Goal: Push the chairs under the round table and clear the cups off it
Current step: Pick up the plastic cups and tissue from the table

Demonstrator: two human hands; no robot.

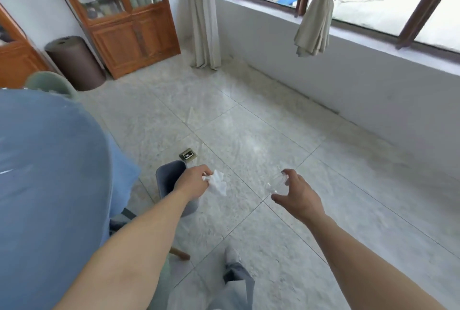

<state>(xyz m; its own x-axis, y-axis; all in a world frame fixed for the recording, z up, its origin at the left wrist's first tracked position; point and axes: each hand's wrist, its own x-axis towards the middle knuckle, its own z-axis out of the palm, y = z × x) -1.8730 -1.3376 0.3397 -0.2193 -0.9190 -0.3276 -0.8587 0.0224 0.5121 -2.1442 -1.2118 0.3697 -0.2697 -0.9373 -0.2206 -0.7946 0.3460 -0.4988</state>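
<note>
The round table (47, 185) under a blue cloth fills the left side. A green chair back (48, 84) shows behind its far edge, and a chair leg (179, 253) pokes out from under the cloth near me. My left hand (193, 177) pinches a crumpled white tissue (217, 182) just over a grey waste bin (169, 182) on the floor. Further right, my right hand (295, 195) holds a clear plastic cup (277, 182) between thumb and fingers, above the tiles.
A wooden glass-fronted cabinet (129, 18) and a brown cylinder (77, 63) stand at the back left. Curtains (201, 13) hang by the low window wall (348, 70) on the right. A brass floor socket (188, 154) sits beyond the bin. My shoe (232, 256) is below.
</note>
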